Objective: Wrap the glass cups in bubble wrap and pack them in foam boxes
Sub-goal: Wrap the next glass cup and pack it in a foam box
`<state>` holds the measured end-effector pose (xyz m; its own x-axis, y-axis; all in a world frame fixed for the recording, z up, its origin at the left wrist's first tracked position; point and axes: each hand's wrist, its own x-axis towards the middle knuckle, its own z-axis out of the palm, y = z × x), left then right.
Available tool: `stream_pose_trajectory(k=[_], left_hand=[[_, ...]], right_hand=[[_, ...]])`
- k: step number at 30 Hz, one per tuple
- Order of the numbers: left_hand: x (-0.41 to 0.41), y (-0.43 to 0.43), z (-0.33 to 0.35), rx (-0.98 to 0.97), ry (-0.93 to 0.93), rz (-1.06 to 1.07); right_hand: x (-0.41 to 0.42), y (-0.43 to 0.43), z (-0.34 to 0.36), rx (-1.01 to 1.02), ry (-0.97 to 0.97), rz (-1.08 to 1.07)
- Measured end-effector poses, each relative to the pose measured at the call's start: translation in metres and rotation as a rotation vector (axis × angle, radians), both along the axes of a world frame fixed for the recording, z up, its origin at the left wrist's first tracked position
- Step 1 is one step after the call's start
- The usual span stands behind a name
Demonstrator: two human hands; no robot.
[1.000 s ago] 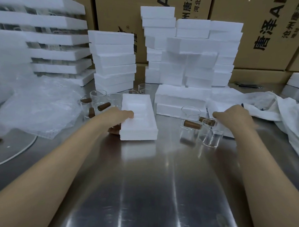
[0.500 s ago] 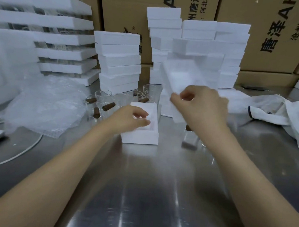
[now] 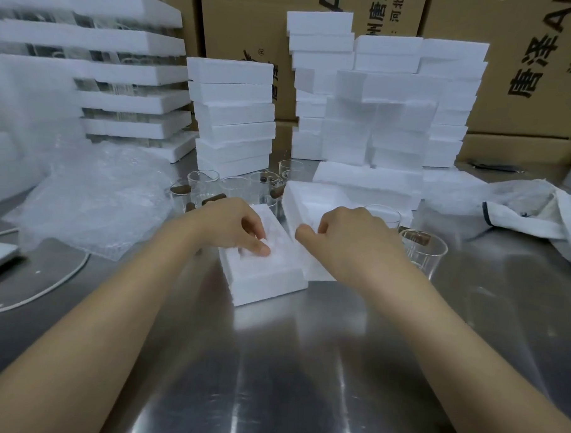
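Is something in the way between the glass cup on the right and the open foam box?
Yes. The second foam piece, held by the right hand, lies between that glass cup and the foam box.

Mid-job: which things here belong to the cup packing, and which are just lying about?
Job: open foam box under left hand, second foam box in right hand, glass cups, bubble wrap, foam stacks.
Lying about: white cloth, cable, cardboard cartons.
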<state>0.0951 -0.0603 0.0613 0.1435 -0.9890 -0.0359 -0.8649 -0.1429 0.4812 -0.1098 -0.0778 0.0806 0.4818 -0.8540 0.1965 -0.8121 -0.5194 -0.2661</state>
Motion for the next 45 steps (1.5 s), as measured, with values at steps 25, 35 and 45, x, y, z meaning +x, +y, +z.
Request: stream_pose_trajectory(k=[25, 35, 45], left_hand=[[-0.011, -0.006, -0.015, -0.649, -0.099, 0.174], [-0.053, -0.005, -0.022, -0.018, -0.211, -0.019], [-0.054, -0.003, -0.023, -0.258, -0.135, 0.054]], right_hand=[[-0.021, -0.06, -0.008, -0.283, 0.007, -0.237], [-0.026, -0.076, -0.023, -0.026, 0.018, -0.332], [-0.021, -0.071, -0.015, -0.571, -0.223, -0.251]])
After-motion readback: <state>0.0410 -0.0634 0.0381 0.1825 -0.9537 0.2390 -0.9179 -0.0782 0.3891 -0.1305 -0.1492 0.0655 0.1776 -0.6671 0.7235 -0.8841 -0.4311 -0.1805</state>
